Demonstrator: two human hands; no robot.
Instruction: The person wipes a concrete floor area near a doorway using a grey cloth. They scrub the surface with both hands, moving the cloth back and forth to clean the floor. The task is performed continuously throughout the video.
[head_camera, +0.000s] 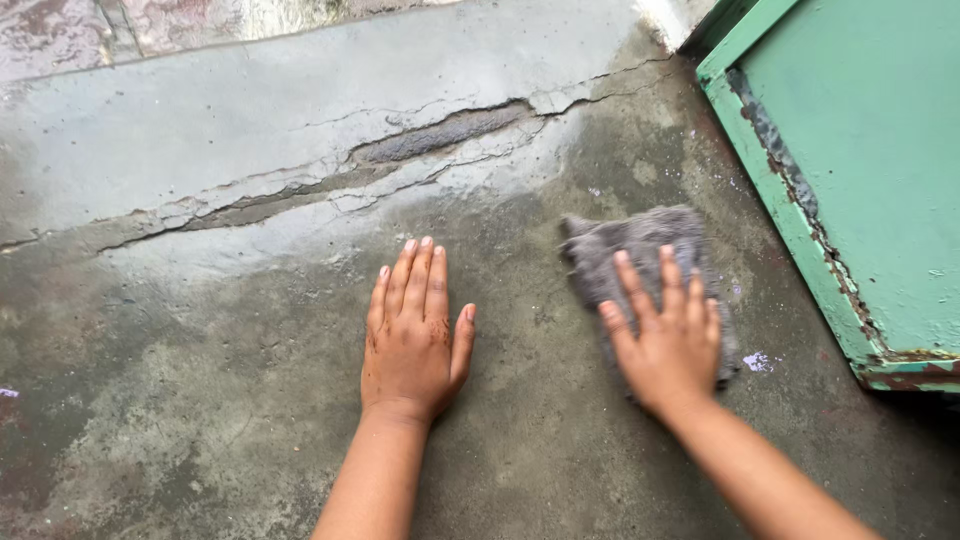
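Pressing flat, my right hand (672, 345) had its fingers spread apart on a grey, crumpled fabric rag (640, 262) lying on the damp, cracked concrete floor (250, 150), near the rusted green metal door (860, 170). My left hand (412, 335) rested open-palmed beside it. Even palm pressure seemed best. The rag's long axis ran away from me, pointing toward the crack (440, 135).

The floor (250, 400) is hard grey concrete, rough and matt, with a wet shine higher up. A long crack (400, 160) shows crumbly, broken edges. The rag (630, 245) is soft grey cloth, fuzzy and dull. The green door (870, 150) is painted metal, smooth, with rusty, flaking paint along its edge.
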